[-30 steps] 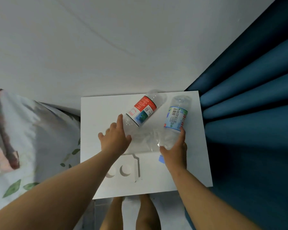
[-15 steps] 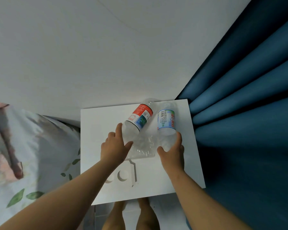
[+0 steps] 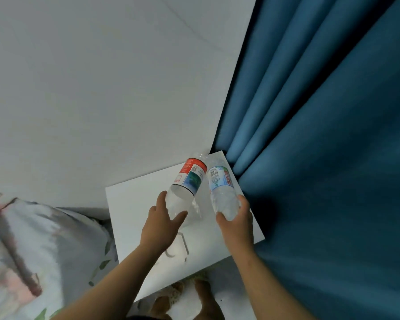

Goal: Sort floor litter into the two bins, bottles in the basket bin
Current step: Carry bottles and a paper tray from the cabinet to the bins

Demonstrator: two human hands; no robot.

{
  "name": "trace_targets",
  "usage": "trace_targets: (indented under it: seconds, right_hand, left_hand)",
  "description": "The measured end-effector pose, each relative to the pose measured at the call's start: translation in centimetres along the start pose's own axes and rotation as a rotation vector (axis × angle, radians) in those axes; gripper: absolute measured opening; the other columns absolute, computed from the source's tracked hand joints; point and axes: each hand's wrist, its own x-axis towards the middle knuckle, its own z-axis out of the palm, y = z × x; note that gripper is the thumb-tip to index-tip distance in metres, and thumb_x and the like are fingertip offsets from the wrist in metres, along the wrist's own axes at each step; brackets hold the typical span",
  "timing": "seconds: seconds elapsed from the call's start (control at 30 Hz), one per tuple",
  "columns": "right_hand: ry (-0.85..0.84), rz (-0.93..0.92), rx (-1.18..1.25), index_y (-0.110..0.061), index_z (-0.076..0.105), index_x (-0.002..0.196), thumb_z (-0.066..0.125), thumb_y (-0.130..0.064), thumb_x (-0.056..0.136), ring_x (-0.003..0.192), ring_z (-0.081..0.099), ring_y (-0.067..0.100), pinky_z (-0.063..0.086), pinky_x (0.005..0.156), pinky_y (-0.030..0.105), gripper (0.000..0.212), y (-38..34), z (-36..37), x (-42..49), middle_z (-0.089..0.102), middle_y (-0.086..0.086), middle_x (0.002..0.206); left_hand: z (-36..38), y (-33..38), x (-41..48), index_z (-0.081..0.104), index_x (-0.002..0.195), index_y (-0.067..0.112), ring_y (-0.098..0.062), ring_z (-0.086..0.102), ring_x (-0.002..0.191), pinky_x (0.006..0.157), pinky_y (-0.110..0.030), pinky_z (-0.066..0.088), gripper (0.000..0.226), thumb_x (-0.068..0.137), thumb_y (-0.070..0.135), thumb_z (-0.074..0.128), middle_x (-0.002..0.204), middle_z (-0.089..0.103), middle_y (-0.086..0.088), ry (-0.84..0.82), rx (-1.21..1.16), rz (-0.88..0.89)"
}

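Both bottles now lifted, hands [image 3: 158, 229] [image 3: 237, 224] clasping red-labelled [image 3: 189, 179] and blue-labelled [image 3: 221, 188] bottle

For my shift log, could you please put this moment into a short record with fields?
left hand: left hand gripped around the clear base end of the red-label bottle
right hand: right hand gripped around the clear base end of the blue-label bottle
bottles: both held tilted above the white tabletop, labelled ends pointing away from the person and close together
surroundings: blue curtain to the right, floral bedding to the left
bins: none in view
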Motion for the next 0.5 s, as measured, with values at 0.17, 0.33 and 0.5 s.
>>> trace_targets:
  seconds: [0.17,0.33,0.5]
  right_hand:
    - [0.168,0.064,0.164,-0.018,0.037,0.134,0.068,-0.012,0.079,0.108,0.054,0.026,0.046,0.078,0.026,0.063,1.1,-0.2,-4.0,0.050,0.011,0.128]
    - [0.303,0.116,0.283,-0.015,0.041,0.131,0.068,-0.009,0.077,0.107,0.055,0.028,0.048,0.078,0.028,0.060,3.3,-0.8,-8.3,0.052,0.011,0.126]
    - [0.367,0.185,0.297,-0.013,0.038,0.135,0.064,-0.008,0.083,0.108,0.050,0.021,0.038,0.076,0.019,0.059,6.1,-2.4,-13.6,0.048,0.009,0.129]
  left_hand:
    - [-1.4,0.4,-2.0,0.018,0.145,0.024,-0.027,0.054,0.116,0.090,-0.039,0.047,0.073,0.087,0.041,0.059,0.136,0.047,-0.013,-0.086,0.027,0.098]
    - [-1.0,0.8,-4.5,0.020,0.144,0.024,-0.028,0.054,0.117,0.091,-0.040,0.049,0.073,0.086,0.040,0.061,0.138,0.046,-0.011,-0.174,0.081,0.193]
    - [1.2,0.7,-8.0,0.020,0.144,0.024,-0.029,0.055,0.116,0.096,-0.043,0.050,0.073,0.086,0.043,0.060,0.139,0.047,-0.011,-0.291,0.182,0.236]
